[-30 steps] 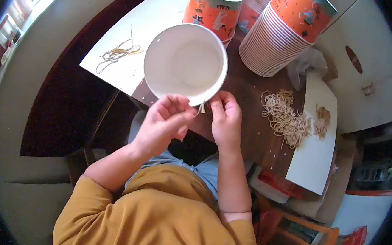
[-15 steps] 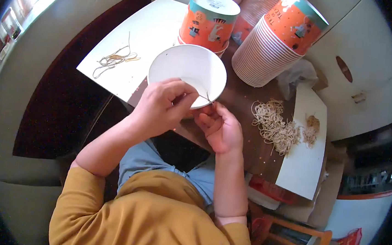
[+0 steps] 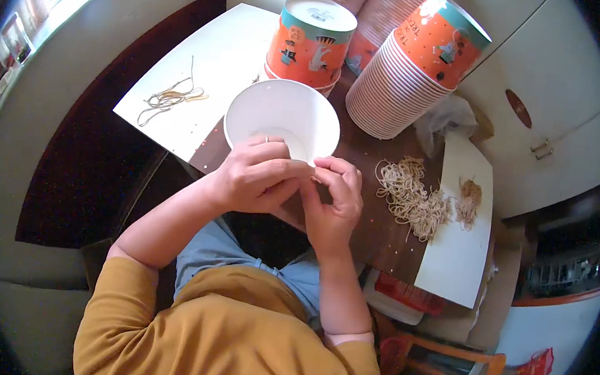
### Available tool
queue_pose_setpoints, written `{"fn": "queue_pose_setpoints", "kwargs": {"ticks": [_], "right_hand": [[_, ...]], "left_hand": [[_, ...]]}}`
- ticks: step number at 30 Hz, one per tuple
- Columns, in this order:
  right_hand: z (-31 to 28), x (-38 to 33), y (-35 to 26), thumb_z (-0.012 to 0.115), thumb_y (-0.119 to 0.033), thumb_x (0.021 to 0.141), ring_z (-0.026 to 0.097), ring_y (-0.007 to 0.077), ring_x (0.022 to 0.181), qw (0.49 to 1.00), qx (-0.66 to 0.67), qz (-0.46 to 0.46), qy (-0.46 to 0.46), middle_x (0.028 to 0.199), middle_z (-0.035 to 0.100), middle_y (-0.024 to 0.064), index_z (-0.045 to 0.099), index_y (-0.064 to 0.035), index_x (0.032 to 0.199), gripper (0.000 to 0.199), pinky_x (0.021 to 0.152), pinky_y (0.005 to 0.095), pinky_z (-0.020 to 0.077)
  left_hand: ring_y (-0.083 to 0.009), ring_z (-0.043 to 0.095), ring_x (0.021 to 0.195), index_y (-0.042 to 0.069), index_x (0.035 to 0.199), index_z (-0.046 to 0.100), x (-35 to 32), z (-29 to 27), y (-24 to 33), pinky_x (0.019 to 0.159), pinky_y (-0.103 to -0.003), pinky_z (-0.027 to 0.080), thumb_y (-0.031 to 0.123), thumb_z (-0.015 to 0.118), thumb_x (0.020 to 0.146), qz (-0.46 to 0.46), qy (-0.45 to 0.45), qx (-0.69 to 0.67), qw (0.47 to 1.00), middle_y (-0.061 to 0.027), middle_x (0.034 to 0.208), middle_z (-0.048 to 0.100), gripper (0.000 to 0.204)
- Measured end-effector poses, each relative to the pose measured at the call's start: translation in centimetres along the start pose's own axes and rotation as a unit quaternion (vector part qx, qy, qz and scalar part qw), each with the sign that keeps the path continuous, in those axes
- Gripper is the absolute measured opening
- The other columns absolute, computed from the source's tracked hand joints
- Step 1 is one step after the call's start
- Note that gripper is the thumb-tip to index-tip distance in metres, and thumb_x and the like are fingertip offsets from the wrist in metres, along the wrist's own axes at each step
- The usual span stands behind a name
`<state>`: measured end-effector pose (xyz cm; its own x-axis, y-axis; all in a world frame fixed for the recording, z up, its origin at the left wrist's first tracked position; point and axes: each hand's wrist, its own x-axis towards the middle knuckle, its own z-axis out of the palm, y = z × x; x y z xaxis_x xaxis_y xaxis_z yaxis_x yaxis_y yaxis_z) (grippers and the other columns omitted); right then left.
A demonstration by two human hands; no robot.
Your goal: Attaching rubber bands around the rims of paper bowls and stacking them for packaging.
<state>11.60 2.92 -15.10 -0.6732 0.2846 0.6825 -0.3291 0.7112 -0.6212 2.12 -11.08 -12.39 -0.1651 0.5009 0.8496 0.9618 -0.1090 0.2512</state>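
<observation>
A white-lined paper bucket (image 3: 278,112) stands in front of me, its open mouth tilted toward me. My left hand (image 3: 262,177) lies over its near rim, the thumb and forefinger pinched together. My right hand (image 3: 334,197) meets it at the rim's near right side, fingers bent and closed, the fingertips almost touching the left ones. Whatever sits between the fingertips is too small and covered to name. To the left, several thin loose cords (image 3: 169,100) lie in a loop on a white board (image 3: 220,37).
Behind the bucket stands an upturned orange and teal bucket (image 3: 311,51). A tall leaning stack of nested buckets (image 3: 396,89) is to its right. A tangled heap of cream string (image 3: 412,200) lies on the brown table (image 3: 373,246), with a smaller tan bundle (image 3: 468,203) on another white board (image 3: 457,263).
A thin dark strand visible between my fingers at the rim is now hidden. My right hand has turned and risen onto the rim, and my left hand has shifted slightly nearer me.
</observation>
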Motion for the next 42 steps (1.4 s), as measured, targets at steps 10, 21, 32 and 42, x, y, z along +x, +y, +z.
{"fn": "queue_pose_setpoints", "kwargs": {"ticks": [10,21,32,42], "right_hand": [[0.8,0.0,2.8,0.064,-0.011,0.079,0.061,0.0274,0.09,0.962,-0.108,-0.25,0.027,0.099,0.061,0.0102,0.061,-0.0058,0.089,0.011,0.085,0.0472,0.0439],[-3.8,3.1,6.0,0.061,0.002,0.074,0.059,0.0302,0.085,0.945,-0.076,-0.299,-0.108,0.094,0.06,0.011,0.058,-0.0034,0.093,0.019,0.08,0.044,0.0473],[-12.3,5.6,-0.4,0.076,-0.032,0.075,0.049,0.0311,0.12,0.968,0.038,0.058,-0.241,0.129,0.052,0.017,0.045,0.0004,0.131,0.072,0.107,0.0402,0.0318],[-9.1,8.4,0.2,0.055,-0.018,0.093,0.038,0.002,0.058,0.92,0.241,0.268,-0.153,0.066,0.054,-0.0065,0.065,-0.0025,0.085,0.02,0.052,0.0192,0.0297]], "left_hand": [[-0.0158,0.05,0.052,0.001,0.086,0.065,-1.8,0.5,0.4,0.046,-0.028,0.04,-0.006,0.067,0.067,-0.014,0.14,-0.021,0.99,-0.0049,0.067,0.058,0.02],[-0.0114,0.057,0.061,-0.001,0.088,0.067,-1.1,-6.8,0.5,0.056,-0.028,0.046,0.016,0.065,0.086,-0.435,-0.23,-0.135,0.86,-0.0081,0.066,0.061,0.017],[-0.0118,0.056,0.062,-0.001,0.084,0.066,5.2,-7.2,0.4,0.058,-0.029,0.046,0.02,0.064,0.087,-0.325,-0.28,-0.151,0.891,-0.0102,0.068,0.063,0.022],[-0.0041,0.05,0.061,0.004,0.085,0.067,7.5,-5.5,-3.7,0.057,-0.021,0.041,0.032,0.058,0.092,-0.439,-0.343,-0.284,0.781,0.0032,0.067,0.057,0.03]]}}
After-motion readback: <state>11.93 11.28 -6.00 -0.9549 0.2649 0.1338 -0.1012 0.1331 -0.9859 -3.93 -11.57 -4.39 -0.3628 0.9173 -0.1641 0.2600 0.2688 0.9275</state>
